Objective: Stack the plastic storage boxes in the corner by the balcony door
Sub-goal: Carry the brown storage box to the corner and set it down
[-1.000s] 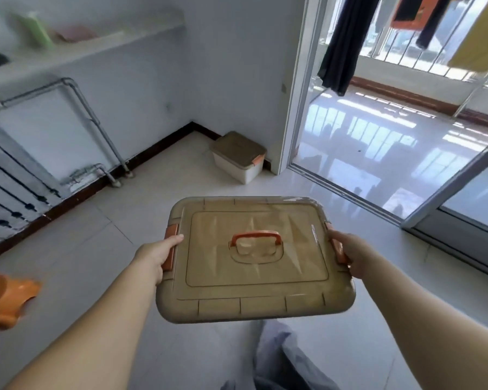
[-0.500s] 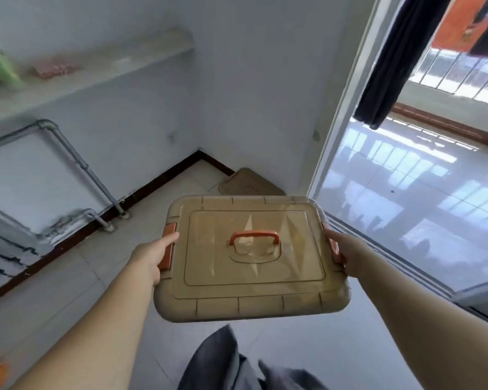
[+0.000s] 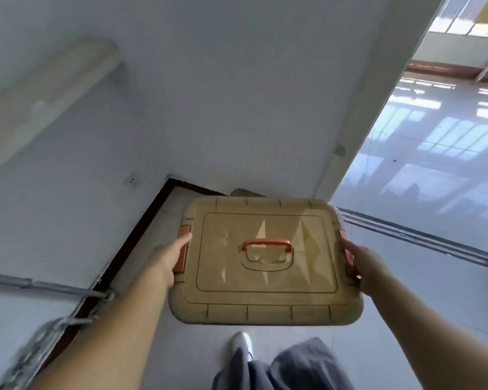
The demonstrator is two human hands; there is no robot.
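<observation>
I carry a tan plastic storage box [image 3: 265, 277] with an orange top handle and orange side latches, held level in front of me. My left hand [image 3: 168, 257] grips its left side at the latch, and my right hand [image 3: 364, 263] grips its right side. A second tan box [image 3: 247, 192] sits on the floor in the corner; only a sliver of its lid shows above the carried box's far edge, the remainder hidden.
White walls meet in the corner with a dark baseboard [image 3: 141, 235]. The balcony door frame [image 3: 378, 108] and its floor track [image 3: 406, 229] run along the right. Grey pipes [image 3: 68, 305] sit low on the left wall. My leg and shoe [image 3: 241, 344] are below.
I have walked closer to the corner. The carried box now covers almost all of the floor box. Both hands keep the same grip.
</observation>
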